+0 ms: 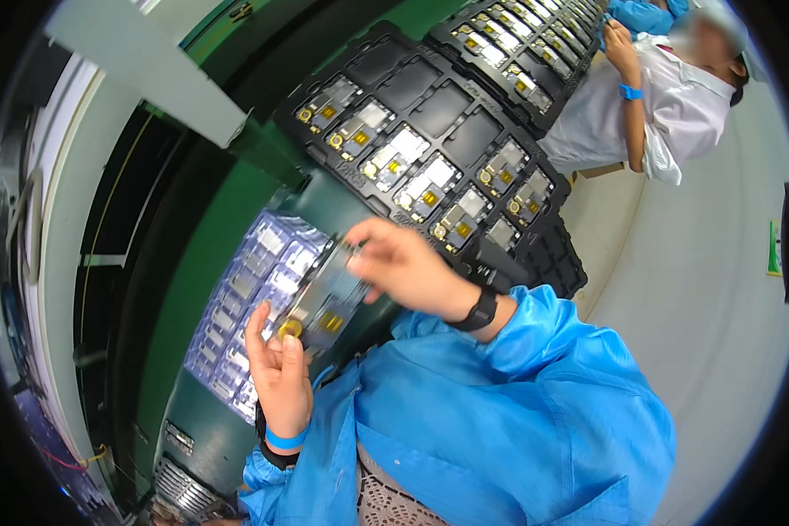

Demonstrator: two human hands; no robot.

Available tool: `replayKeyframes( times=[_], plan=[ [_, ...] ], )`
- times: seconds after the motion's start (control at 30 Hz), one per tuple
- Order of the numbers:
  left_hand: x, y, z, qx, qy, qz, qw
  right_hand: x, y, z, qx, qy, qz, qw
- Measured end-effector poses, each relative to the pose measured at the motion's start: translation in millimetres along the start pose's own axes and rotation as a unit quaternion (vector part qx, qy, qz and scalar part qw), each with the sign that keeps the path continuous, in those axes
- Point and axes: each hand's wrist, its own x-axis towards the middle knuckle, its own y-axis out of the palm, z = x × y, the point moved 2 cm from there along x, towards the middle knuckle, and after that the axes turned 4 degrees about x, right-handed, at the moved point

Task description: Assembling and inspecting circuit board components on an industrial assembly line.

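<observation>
My left hand (280, 377) grips the lower left end of a phone housing (331, 301), thumb and fingers at its edge. The housing is tilted and slightly blurred, with dark and silvery parts, a round gold piece and a yellow patch. At its upper right end is my right hand (403, 267), fingers curled together; whatever they pinch is hidden. Just beneath and to the left of the housing lies a clear bluish plastic tray (203, 351), its pockets filled with small flat silvery parts.
A black tray (409, 83) beyond my hands holds several similar housings and some bare pockets. Another filled black tray (535, 110) sits farther right. A grey metal arm (149, 66) reaches in at upper left. A co-worker in white (679, 92) is at the far right.
</observation>
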Motion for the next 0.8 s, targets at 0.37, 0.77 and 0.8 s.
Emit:
replayKeyframes(
  times=[0.37, 0.77, 0.8],
  plan=[
    [0, -26, -7, 0.028, 0.0, -0.08, 0.996, 79, -328, 2, -0.337, -0.045, -0.485, 0.806],
    [-37, -125, -4, -0.013, 0.016, -0.265, 0.964, 99, -284, -18, -0.648, -0.048, -0.546, 0.529],
    [-49, -137, -7, -0.012, 0.02, -0.298, 0.954, 102, -286, -22, -0.662, -0.044, -0.539, 0.52]
  ],
)
